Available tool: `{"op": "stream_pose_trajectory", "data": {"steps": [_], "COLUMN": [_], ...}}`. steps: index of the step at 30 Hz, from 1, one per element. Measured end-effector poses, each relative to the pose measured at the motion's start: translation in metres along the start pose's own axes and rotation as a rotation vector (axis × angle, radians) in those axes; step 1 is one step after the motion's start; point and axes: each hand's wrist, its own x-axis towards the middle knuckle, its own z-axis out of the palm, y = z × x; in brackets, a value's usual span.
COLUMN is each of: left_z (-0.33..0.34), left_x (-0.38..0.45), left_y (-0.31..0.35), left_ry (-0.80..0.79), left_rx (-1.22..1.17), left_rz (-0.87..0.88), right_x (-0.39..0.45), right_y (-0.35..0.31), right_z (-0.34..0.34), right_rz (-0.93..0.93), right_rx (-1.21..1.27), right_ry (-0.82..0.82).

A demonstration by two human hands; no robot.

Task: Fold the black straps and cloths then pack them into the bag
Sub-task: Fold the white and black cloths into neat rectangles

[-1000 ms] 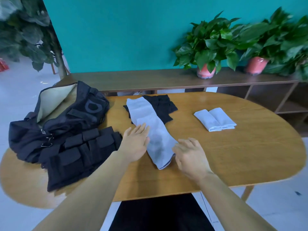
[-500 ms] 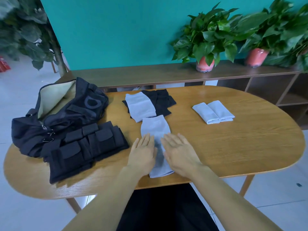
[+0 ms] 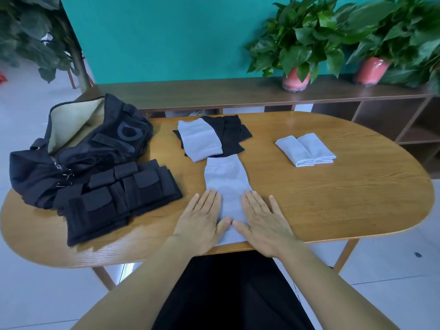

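An oval wooden desk (image 3: 333, 198) stands on a pale tiled floor before a teal wall, with a low dark shelf (image 3: 214, 91) behind it carrying two potted plants (image 3: 297, 48) in pink pots. Both hands lie flat with fingers straight and together, gripping nothing: the left hand (image 3: 202, 220) and the right hand (image 3: 264, 222) press the near end of a pale grey cloth (image 3: 226, 179), thumbs almost touching over it. Just beyond the fingers lies a second grey cloth (image 3: 200, 139), resting partly on a black cloth (image 3: 233, 132). Far right of the right fingers sit two folded grey cloths (image 3: 306, 150) side by side. Left of the left fingers lie the folded black straps (image 3: 119, 198), touching the open black bag (image 3: 95, 139) beyond them. The near edge of the pressed cloth is hidden under the palms, and the bag's inside shows only a tan lining.
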Motion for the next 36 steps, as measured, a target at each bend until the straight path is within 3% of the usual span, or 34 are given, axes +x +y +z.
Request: {"op": "stream_pose_trajectory", "data": {"steps": [5, 9, 11, 14, 18, 21, 28, 32, 36], "left_z": [-0.005, -0.019, -0.022, -0.028, -0.039, -0.039, -0.025, -0.011, -0.011], "left_x": [-0.001, 0.001, 0.009, 0.033, 0.063, 0.077, 0.089, 0.091, 0.1], "left_y": [0.008, 0.006, 0.005, 0.003, 0.014, 0.02, 0.006, -0.008, -0.02], "left_ry": [-0.028, 0.059, 0.177, 0.354, 0.299, 0.192, 0.135, 0.024, 0.009], "left_rx": [0.014, -0.056, -0.177, -0.346, -0.295, -0.217, -0.006, 0.029, -0.006], "left_rz": [0.081, 0.146, 0.097, -0.113, -0.172, -0.107, 0.016, 0.075, 0.059], "right_x": [-0.011, -0.012, -0.006, 0.01, 0.038, 0.053, 0.072, 0.081, 0.087], "right_y": [0.004, 0.014, 0.023, 0.024, 0.02, 0.016, 0.025, 0.041, 0.061], "right_z": [-0.002, -0.017, -0.024, -0.034, -0.035, -0.034, -0.042, -0.032, -0.029], "right_rz": [0.035, -0.001, 0.043, 0.137, 0.123, 0.018, -0.137, -0.115, -0.061], "right_rx": [-0.04, -0.078, -0.043, 0.116, 0.101, -0.033, -0.185, -0.144, -0.073], "right_ry": [0.048, 0.239, 0.32, 0.387, 0.31, 0.28, 0.211, 0.018, -0.002]}}
